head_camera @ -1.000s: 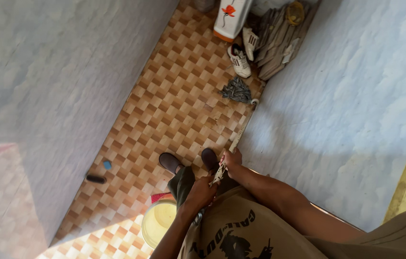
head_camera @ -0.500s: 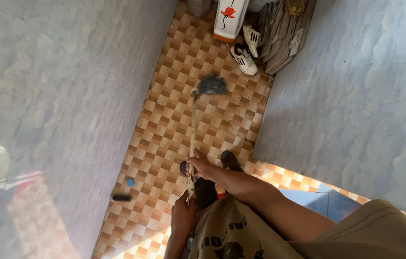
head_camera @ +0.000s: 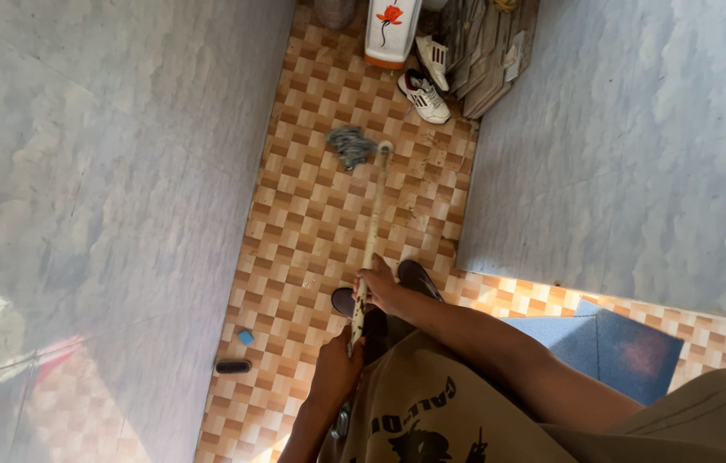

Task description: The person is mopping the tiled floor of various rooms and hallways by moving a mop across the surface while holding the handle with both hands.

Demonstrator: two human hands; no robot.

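Observation:
I hold a mop with a pale wooden handle (head_camera: 371,231) and a grey string head (head_camera: 350,145) that lies on the brown checkered floor tiles (head_camera: 312,223). My right hand (head_camera: 378,284) grips the handle higher up, my left hand (head_camera: 336,366) grips its near end close to my body. The mop head rests to the left of the handle tip, short of a white sneaker (head_camera: 422,95). My two dark shoes (head_camera: 419,276) stand just behind my hands.
Grey tiled walls (head_camera: 106,171) close in the narrow floor on both sides. At the far end stand a white container with a red flower (head_camera: 390,33) and stacked tiles (head_camera: 487,51). A small blue object (head_camera: 246,337) and a dark object (head_camera: 234,367) lie by the left wall. A blue mat (head_camera: 629,347) lies right.
The mop head swung from the right wall to the middle, then slightly left. The view shifted forward, and the yellow bucket dropped out of sight.

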